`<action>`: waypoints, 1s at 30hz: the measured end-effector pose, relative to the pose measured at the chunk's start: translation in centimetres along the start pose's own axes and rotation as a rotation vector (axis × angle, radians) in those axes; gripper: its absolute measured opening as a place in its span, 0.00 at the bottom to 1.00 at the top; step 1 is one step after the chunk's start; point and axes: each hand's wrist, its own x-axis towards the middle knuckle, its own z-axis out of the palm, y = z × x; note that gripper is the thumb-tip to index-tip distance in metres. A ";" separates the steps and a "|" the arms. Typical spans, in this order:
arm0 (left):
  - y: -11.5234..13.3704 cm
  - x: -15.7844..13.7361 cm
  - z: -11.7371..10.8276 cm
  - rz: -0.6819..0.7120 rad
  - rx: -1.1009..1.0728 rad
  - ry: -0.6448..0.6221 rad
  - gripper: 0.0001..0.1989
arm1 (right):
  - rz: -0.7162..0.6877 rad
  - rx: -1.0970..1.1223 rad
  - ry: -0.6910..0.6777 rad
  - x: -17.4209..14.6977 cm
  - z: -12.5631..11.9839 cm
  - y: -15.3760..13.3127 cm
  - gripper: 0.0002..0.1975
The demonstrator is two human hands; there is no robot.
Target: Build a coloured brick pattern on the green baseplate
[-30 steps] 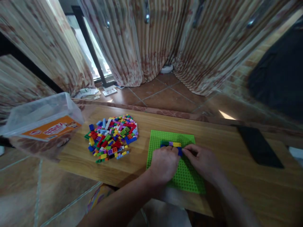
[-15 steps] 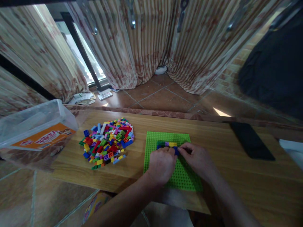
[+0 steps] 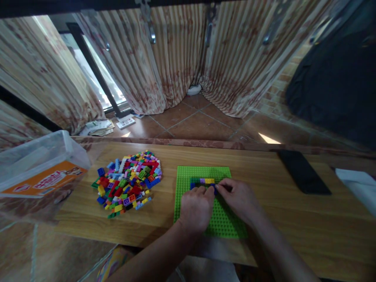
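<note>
A green studded baseplate (image 3: 225, 224) lies on the wooden table under both hands. On its upper part stands a small row of bricks with green, purple and a yellow brick (image 3: 209, 181), and blue ones in front. My left hand (image 3: 196, 208) is closed, its curled fingers pressing on a blue brick (image 3: 216, 190) and covering much of the front row. From the right, my right hand (image 3: 239, 199) pinches the end of that blue brick between thumb and forefinger. How far the brick is seated is hidden by the fingers.
Left of the baseplate spreads a pile of mixed loose bricks (image 3: 129, 182). A clear plastic box (image 3: 70, 150) with an orange label stands at the far left. A flat black object (image 3: 304, 172) lies on the right side of the table (image 3: 264, 168).
The whole view has shifted, so the table and its things appear slightly further left and mostly lower. Both hands keep nearly the same hold at the blue brick.
</note>
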 end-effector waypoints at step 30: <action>0.6 0.3 0.6 -0.028 0.013 -0.019 0.12 | -0.002 0.019 -0.018 0.2 0.1 -0.4 0.14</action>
